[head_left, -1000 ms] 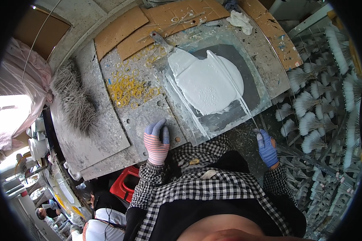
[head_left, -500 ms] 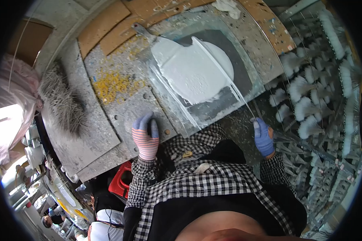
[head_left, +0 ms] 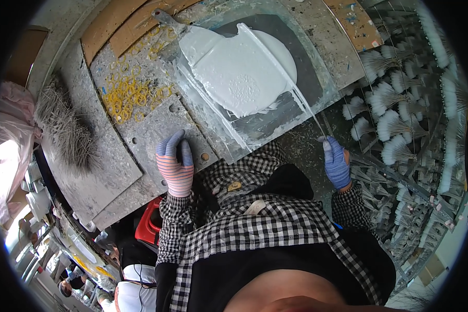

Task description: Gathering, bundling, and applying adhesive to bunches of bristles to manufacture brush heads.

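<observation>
A round pool of thick white paste (head_left: pixel 239 73) covers much of a dark, paste-smeared plate (head_left: pixel 307 73). A long thin rod (head_left: pixel 283 80), coated white along most of its length, slants across the right side of the pool. My right hand (head_left: pixel 337 164), in a blue knit glove, pinches the rod's near end just beyond the table edge. My left hand (head_left: pixel 174 164), in a striped pink and blue-fingered glove, rests at the near edge of a grey board (head_left: pixel 156 127). Its fingers are stretched out and the thumb stands apart, with nothing in it.
Yellow rubber bands (head_left: pixel 132 96) lie scattered left of the plate. A spatula handle (head_left: pixel 164 16) juts from the paste's far left. Bundled grey wires (head_left: pixel 67 127) lie at far left. White bristly tufts (head_left: pixel 392 127) hang on racks at right. A red stool (head_left: pixel 149 221) stands under the table.
The whole view has shifted, so the table and both hands appear slightly higher and further left. My right hand keeps its pinch on the rod, and my left hand stays on the board.
</observation>
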{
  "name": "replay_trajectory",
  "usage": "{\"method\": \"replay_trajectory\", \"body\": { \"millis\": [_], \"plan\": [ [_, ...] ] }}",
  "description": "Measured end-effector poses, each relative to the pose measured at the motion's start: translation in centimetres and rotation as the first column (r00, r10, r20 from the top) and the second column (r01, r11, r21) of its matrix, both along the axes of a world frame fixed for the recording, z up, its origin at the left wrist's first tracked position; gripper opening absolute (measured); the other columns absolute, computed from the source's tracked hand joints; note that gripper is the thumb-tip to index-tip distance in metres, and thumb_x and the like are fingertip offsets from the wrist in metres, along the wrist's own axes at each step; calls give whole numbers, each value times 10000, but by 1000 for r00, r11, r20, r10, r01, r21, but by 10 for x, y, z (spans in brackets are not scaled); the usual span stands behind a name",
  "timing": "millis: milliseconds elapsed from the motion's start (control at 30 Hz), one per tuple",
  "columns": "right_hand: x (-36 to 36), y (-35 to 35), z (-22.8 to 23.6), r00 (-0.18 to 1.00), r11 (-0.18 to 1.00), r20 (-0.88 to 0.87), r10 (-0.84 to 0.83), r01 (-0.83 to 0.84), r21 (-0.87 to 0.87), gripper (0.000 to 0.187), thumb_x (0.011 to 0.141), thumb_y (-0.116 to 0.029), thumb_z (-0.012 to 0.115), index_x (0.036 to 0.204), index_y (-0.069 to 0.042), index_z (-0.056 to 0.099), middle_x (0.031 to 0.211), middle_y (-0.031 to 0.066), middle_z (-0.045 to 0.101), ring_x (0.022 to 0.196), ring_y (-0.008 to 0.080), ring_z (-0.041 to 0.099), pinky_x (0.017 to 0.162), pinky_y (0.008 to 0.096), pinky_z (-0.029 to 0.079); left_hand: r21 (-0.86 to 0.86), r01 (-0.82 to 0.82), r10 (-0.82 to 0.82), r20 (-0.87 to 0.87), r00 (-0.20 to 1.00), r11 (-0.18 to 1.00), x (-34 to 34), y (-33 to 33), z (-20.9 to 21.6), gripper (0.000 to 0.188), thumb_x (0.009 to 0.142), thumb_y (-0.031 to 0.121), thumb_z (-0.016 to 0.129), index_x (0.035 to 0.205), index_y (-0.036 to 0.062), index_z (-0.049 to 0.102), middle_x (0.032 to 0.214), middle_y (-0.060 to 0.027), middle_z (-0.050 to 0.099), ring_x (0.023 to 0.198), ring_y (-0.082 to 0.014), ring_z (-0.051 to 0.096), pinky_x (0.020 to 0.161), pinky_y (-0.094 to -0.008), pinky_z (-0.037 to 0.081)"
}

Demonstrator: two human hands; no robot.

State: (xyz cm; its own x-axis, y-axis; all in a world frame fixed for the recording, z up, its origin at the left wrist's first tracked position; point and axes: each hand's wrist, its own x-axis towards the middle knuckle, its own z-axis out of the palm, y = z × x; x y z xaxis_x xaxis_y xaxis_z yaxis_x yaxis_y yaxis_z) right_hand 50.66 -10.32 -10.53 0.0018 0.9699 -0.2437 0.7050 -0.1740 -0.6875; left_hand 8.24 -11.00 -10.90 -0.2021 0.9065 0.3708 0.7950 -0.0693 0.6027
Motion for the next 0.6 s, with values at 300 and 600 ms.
{"method": "replay_trajectory", "body": {
  "millis": [300,600],
  "plan": [
    [-18,-14,4,995,995,-38,87,-85,57,251,1051,-193,530,1121,-20,698,600,30,513,516,104,459,498,309,387,-4,-11,11,12,1000,1000,0,0,0,254,863,-14,670,1107,53,695,1022,-132,675,929,-303,638,847,-383,504],
    [-35,-30,4,980,991,-148,134,-133,19,237,1039,-145,525,1102,10,692,930,128,741,813,188,705,775,315,544,-5,-16,16,4,1000,1000,1,0,2,254,864,-13,674,1108,56,697,1024,-127,677,939,-302,638,857,-380,503]
  ]
}}
